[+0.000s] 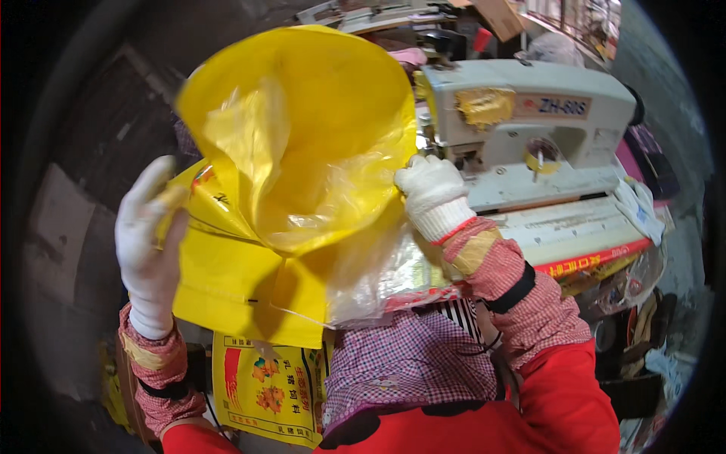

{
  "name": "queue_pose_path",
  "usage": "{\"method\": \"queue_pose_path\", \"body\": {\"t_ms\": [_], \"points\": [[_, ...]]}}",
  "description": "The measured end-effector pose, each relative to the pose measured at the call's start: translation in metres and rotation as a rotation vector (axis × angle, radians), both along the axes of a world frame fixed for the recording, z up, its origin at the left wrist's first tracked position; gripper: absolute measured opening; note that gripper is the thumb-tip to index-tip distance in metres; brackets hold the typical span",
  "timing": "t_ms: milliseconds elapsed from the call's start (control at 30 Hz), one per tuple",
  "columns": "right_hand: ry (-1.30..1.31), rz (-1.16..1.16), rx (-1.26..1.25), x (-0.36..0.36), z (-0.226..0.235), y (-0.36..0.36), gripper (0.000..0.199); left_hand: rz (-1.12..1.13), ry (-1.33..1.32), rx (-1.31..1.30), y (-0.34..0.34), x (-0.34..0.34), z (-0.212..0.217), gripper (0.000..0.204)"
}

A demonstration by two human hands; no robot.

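Observation:
A large yellow woven plastic bag [340,113] stands spread in front of me, its round mouth facing up toward me. Clear plastic film, like a liner, shows inside the mouth, and more clear film [364,281] hangs at its lower right. My right hand [432,189], in a white knitted glove, is closed on the bag's right rim, beside the sewing machine's needle area. To the left of the bag is my left hand [147,250], also white-gloved and slightly blurred. Its fingers are stretched out and hold nothing; whether the thumb touches the bag I cannot tell.
A pale grey industrial sewing machine [507,140] occupies the right side of the worktable. A white glove [639,210] lies at the table's right end. Below, a printed yellow bag [265,390] hangs by my checked apron [412,356]. Cluttered boards and tools fill the back.

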State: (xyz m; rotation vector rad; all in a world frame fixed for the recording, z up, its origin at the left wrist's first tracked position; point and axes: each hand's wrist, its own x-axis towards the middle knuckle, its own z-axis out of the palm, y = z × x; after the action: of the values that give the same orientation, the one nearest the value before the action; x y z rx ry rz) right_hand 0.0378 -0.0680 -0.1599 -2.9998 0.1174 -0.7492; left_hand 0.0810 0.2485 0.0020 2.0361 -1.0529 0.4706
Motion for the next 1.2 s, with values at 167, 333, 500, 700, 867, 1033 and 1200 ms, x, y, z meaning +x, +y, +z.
{"method": "queue_pose_path", "body": {"t_ms": [167,333,500,700,867,1033,1200], "points": [[-0.235,0.575,0.314,-0.039,0.054,0.02,0.011,0.25,-0.236,0.366,0.068,0.025,-0.065,0.091],[-0.271,0.495,1.239,-0.087,0.071,-0.002,0.02,0.693,-0.128,0.626,0.107,0.07,-0.143,0.072],[-0.13,0.271,1.226,-0.098,0.061,0.014,0.018,0.711,-0.21,0.417,0.138,0.146,-0.124,0.029],[0.743,0.674,1.597,-0.11,0.014,0.144,0.024,0.445,0.334,-0.705,0.183,0.171,-0.071,0.041],[0.73,0.787,1.393,-0.128,-0.018,0.178,0.025,-0.214,1.027,-1.199,0.141,0.024,-0.145,0.066],[0.515,0.869,0.935,-0.126,-0.018,0.183,0.024,0.061,0.655,-0.629,0.123,-0.089,-0.174,0.046],[0.171,1.038,0.433,-0.119,0.006,0.175,0.024,-0.022,0.906,-0.902,0.152,-0.105,-0.167,0.03]]}}
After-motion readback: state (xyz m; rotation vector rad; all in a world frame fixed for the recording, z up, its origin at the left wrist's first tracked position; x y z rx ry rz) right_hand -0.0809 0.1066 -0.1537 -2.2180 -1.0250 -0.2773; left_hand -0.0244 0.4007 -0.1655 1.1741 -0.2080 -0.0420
